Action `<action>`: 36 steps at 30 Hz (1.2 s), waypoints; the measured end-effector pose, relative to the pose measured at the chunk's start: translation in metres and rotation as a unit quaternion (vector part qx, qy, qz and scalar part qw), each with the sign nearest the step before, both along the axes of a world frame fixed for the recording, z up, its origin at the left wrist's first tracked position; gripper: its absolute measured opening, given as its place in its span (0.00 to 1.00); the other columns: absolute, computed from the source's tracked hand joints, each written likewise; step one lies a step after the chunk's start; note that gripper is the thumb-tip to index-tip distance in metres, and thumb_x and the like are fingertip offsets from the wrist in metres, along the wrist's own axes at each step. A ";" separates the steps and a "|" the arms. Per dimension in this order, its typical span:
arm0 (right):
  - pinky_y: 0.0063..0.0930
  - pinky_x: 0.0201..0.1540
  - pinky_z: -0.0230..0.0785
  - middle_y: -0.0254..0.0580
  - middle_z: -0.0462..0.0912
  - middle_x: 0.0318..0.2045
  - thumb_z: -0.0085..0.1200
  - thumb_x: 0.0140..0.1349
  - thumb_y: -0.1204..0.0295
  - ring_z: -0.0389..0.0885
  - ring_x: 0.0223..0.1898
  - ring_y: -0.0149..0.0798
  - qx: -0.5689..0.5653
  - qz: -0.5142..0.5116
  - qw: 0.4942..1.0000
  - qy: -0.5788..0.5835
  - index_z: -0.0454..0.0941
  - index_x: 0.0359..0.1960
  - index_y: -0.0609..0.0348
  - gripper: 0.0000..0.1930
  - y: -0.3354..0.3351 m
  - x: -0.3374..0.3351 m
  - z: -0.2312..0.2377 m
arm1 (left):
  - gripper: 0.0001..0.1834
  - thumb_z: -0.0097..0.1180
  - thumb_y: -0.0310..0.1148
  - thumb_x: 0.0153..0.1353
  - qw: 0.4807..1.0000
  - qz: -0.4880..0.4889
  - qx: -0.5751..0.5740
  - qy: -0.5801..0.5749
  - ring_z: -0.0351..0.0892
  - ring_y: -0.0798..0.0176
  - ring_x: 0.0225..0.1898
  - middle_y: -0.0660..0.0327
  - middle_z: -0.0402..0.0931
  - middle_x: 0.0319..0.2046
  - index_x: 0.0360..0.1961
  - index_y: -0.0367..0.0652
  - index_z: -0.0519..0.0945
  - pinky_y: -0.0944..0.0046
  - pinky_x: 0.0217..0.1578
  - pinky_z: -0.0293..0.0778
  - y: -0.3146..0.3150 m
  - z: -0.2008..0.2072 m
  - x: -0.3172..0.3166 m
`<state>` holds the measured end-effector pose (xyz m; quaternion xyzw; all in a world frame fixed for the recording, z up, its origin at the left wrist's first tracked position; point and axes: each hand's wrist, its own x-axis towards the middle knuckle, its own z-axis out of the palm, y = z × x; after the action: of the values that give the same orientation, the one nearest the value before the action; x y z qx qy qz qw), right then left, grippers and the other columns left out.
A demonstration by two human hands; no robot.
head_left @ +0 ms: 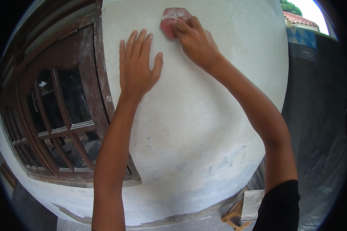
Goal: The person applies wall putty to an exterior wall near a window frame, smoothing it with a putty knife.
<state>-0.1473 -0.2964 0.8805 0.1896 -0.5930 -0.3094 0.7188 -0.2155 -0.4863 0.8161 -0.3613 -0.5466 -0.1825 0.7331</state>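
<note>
My right hand [194, 40] grips a red putty spreader [167, 27] by its lower right side, high on a whitish wall [181, 104]. White residue coats a band across the upper part of the spreader, which lies close against the wall. Part of it is hidden behind my fingers and thumb. To the left, my left hand [137, 67] rests flat on the wall with its fingers stretched upward and the thumb apart. It holds nothing. Grey-blue streaks and patches mark the lower part of the wall.
A brown wooden window [59, 104] with glass panes and a worn frame borders the wall on the left. Dark plastic sheeting [316, 115] hangs at the right. Below right stands a brown stool [232, 213] with a whitish board [252, 204] on it.
</note>
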 end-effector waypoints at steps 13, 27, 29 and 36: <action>0.34 0.52 0.82 0.50 0.77 0.51 0.51 0.61 0.82 0.75 0.56 0.50 -0.057 0.025 0.997 -0.049 0.78 0.46 0.70 0.12 -0.008 0.007 0.044 | 0.27 0.54 0.31 0.65 1.000 -0.021 0.005 0.000 0.62 0.45 0.73 0.48 0.70 0.67 0.64 0.32 0.73 0.40 0.74 0.51 0.002 0.002 0.002; 0.30 0.42 0.82 0.46 0.77 0.49 0.56 0.56 0.82 0.77 0.52 0.47 -0.057 0.068 0.995 0.034 0.80 0.46 0.69 0.14 -0.014 0.009 0.036 | 0.27 0.53 0.27 0.63 0.999 -0.036 0.016 0.012 0.65 0.42 0.70 0.45 0.71 0.66 0.63 0.29 0.72 0.43 0.72 0.56 0.001 0.003 0.002; 0.35 0.35 0.84 0.37 0.75 0.41 0.59 0.53 0.86 0.79 0.45 0.43 -0.045 0.044 0.997 0.037 0.81 0.49 0.64 0.20 -0.009 0.002 0.038 | 0.27 0.53 0.27 0.63 0.999 -0.037 0.016 0.013 0.65 0.42 0.70 0.46 0.71 0.66 0.63 0.29 0.73 0.43 0.72 0.56 -0.001 0.003 0.000; 0.30 0.33 0.84 0.41 0.77 0.45 0.60 0.52 0.84 0.79 0.49 0.45 -0.035 0.036 0.999 -0.013 0.81 0.46 0.70 0.17 0.001 0.017 -0.055 | 0.26 0.53 0.27 0.62 0.999 -0.028 0.026 0.014 0.65 0.42 0.70 0.46 0.71 0.65 0.62 0.29 0.74 0.43 0.72 0.57 -0.006 0.000 -0.004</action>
<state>-0.1304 -0.2956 0.8254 0.1896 -0.6054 -0.2598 0.7281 -0.2191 -0.4921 0.8158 -0.3596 -0.5206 -0.2123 0.7447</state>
